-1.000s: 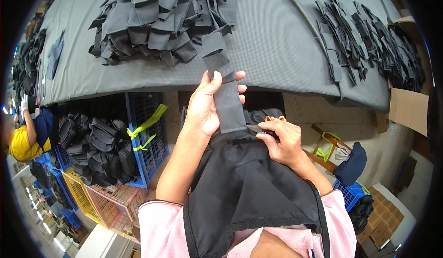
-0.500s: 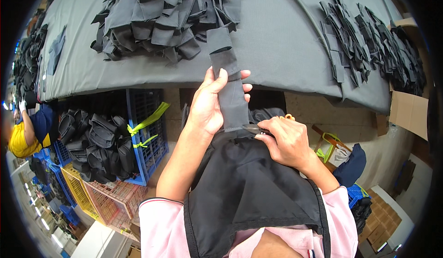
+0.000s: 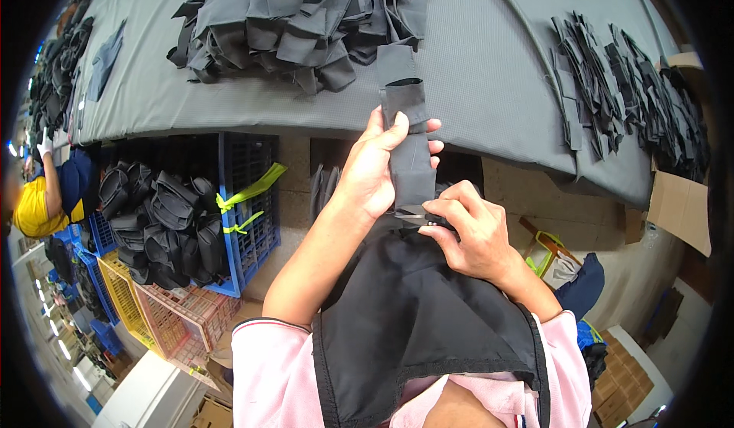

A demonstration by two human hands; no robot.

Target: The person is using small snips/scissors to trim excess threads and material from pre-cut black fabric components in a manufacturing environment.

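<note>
A dark grey fabric strip (image 3: 413, 156), folded and stitched into sections, runs up and away from me at the table's near edge. My left hand (image 3: 373, 168) grips it, thumb on top and fingers wrapped behind, the fingertips showing at its right side. At the strip's lower end, my right hand (image 3: 475, 233) is closed around small thread snips (image 3: 411, 217), their metal blades pointing left along the fabric edge. The palm hides most of the snips' handle. Just beyond the strip's far end lies a large heap of similar dark grey strips (image 3: 267, 26).
The long table (image 3: 489, 84) has a grey cloth cover. Bundled dark strips (image 3: 592, 84) lie on its right, above an open cardboard box (image 3: 679, 208). Left below stand a blue crate (image 3: 248, 214), black bags (image 3: 172, 221) and a pink crate (image 3: 187, 317). A person in yellow (image 3: 42, 208) is far left.
The view has shifted, so the table and heap sit further right. My right hand has tilted more upright, and the snips remain at the strip's lower end. My left hand keeps its hold.
</note>
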